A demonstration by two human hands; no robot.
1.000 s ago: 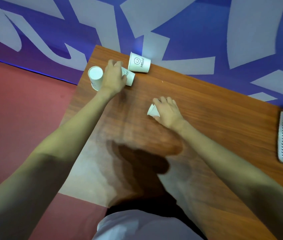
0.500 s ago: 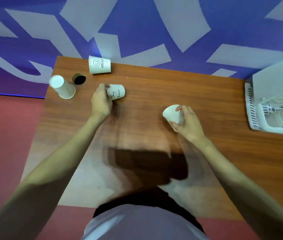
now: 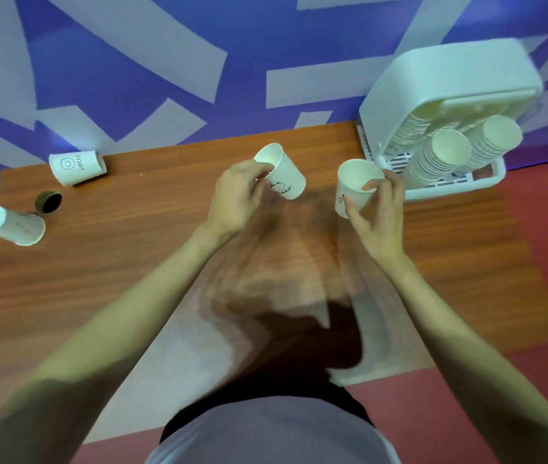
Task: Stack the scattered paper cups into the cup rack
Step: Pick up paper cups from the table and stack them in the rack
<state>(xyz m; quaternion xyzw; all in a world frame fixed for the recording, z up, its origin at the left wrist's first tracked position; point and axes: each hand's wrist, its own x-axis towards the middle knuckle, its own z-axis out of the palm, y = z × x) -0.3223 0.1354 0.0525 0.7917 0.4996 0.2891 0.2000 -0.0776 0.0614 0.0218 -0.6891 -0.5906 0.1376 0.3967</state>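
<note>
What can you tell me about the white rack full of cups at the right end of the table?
The cup rack is white and looks like plastic, with a rounded, hood-like top and a slotted tray at its base. It stands at the table's far right corner, against the blue patterned wall. Several tall columns of nested paper cups lean out of it, open mouths toward the camera. Neither hand touches it; the right hand, holding a cup, is just left of it.
</note>
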